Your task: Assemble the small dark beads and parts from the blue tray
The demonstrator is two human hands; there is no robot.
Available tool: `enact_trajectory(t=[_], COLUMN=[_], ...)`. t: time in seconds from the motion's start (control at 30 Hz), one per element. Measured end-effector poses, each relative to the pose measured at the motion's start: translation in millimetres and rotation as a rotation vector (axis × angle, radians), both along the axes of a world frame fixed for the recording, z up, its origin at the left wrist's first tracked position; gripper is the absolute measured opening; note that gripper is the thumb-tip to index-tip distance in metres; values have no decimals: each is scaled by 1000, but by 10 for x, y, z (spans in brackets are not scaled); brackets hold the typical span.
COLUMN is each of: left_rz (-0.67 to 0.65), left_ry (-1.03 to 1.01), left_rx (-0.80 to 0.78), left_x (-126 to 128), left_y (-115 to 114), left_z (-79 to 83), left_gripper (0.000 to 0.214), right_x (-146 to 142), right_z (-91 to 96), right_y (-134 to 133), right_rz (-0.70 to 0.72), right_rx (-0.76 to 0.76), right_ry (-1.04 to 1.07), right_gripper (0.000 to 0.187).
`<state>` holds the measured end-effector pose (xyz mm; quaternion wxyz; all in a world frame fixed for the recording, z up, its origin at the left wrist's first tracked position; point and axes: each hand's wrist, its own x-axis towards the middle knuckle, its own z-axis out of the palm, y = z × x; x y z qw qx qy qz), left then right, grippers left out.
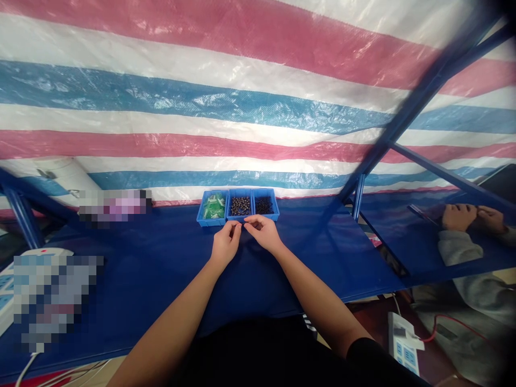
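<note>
My left hand (226, 240) and my right hand (264, 232) meet over the blue table, fingertips pinched close together. Whatever sits between the fingers is too small to make out. Just beyond them stand three blue bins side by side. The left bin (213, 222) holds green and clear pieces (214, 205). In the middle bin (236, 218) lie small dark parts with a brassy shine (241, 205). Small black parts (263, 205) fill the right bin (276, 214). Both hands are nearest the front of the middle and right bins.
A white power strip (12, 285) and a blurred-out object (66, 295) lie at the left. A white cylinder (66, 174) stands behind. Blue frame bars (403, 113) rise at the right, with a co-worker's hands (459, 216) beyond. Striped sheeting (226, 102) hangs behind the table (161, 279).
</note>
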<state>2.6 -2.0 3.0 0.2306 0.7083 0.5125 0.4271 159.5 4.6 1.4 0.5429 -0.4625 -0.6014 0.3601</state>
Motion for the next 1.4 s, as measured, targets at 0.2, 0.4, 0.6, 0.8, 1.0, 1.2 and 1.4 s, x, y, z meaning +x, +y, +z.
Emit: enact_trajectory(t=[0.2,0.4,0.6,0.8,1.0,1.2,1.4], left_rz=[-10,-18,-13,-3,125,401,546], left_ry=[-18,-32,-1,-37,-63,-263,-387], left_rx=[3,29,-22,-36,-27,-9,-14], left_x=[1,10,-3,6,-2,-86,-99], left_y=[-6,-1,4,-2,2,77,185], left_z=[9,-1,-1,2,7,18,-200], left_gripper=[24,24,26,26,26,27,23], right_x=[0,1,-21,116,264,44,-10], right_z=[-25,-36,-14,109,101,-39,-112], right_y=[12,22,-1,-9,45,-6,13], right_rz=[-7,-9,-8,-382,-446,103,151], right_rx=[5,5,10,108,68,195,205], right_ry=[-2,-1,-14,-153,-425,-679,-809], right_gripper=[20,20,20,29,32,31,34])
